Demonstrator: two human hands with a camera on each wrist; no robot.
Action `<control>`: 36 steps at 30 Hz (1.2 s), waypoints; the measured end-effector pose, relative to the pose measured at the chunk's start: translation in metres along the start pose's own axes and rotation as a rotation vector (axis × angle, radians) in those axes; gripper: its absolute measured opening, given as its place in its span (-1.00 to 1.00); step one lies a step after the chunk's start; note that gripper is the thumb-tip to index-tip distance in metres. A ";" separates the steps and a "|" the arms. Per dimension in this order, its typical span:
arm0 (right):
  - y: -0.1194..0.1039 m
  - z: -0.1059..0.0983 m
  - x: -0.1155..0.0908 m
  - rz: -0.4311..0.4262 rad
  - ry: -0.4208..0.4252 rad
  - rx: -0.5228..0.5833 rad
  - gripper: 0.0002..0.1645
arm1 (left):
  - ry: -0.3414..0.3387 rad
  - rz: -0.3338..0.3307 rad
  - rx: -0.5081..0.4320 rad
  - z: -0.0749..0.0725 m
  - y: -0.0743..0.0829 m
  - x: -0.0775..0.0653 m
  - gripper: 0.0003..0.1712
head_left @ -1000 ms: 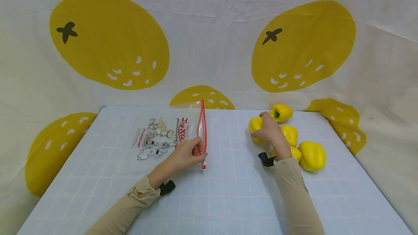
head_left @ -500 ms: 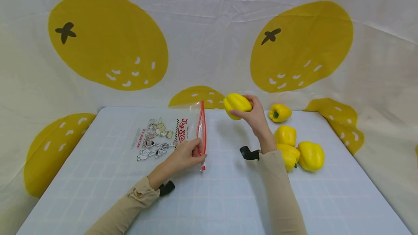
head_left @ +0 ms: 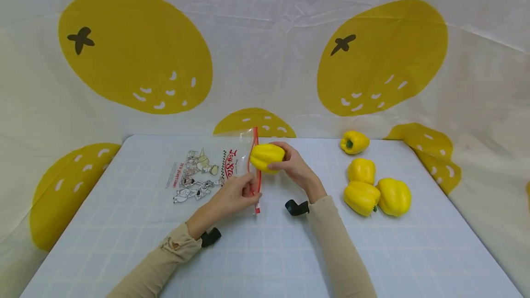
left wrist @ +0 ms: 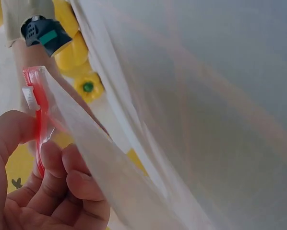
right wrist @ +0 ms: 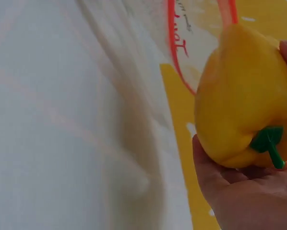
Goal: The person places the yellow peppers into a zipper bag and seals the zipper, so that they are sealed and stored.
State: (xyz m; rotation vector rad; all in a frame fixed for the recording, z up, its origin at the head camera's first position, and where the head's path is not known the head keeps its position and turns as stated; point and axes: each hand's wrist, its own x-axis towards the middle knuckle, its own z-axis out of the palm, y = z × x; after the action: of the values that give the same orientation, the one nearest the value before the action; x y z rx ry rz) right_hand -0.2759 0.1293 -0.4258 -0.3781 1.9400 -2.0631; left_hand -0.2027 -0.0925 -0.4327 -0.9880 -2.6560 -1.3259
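A clear zip bag (head_left: 242, 146) with cartoon figures and red lettering stands or lies at left of centre, its red-edged mouth facing right. My left hand (head_left: 233, 193) pinches the lower part of that red edge (left wrist: 39, 120) between thumb and fingers. With fingers and thumb around it, my right hand (head_left: 299, 169) holds a yellow bell pepper (head_left: 268, 157) right at the bag's mouth. In the right wrist view the pepper's green stem (right wrist: 269, 141) points back toward the palm, and the mouth is parted behind it. Whether the pepper's far end is inside I cannot tell.
Several more yellow bell peppers (head_left: 394, 197) rest on the right side of the table (head_left: 265, 256), one (head_left: 354, 142) near the back edge. A cloth printed with big yellow fruits (head_left: 383, 59) hangs behind and at the sides. A white slider (left wrist: 30, 98) sits on the bag's zip.
My right hand has picked up the leftmost pepper from the group, lifted it and carried it left and down to the bag's mouth. My left hand stays at the bag's edge.
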 end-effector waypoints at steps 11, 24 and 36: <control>0.016 0.006 0.001 0.052 0.008 -0.291 -0.17 | -0.016 0.035 0.033 0.001 0.003 0.000 -0.80; 0.010 0.007 -0.004 0.098 -0.051 -0.463 -0.13 | -0.004 0.044 0.046 0.003 0.004 0.000 -0.79; 0.008 0.018 -0.002 0.067 0.069 -0.430 -0.18 | -0.057 0.110 0.063 0.003 0.003 0.000 -0.72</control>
State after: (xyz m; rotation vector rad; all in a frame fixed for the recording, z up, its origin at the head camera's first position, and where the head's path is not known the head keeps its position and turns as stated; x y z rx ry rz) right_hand -0.2675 0.1133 -0.4322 -0.3271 2.4007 -1.6267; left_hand -0.1999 -0.0889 -0.4324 -1.1615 -2.6228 -1.2037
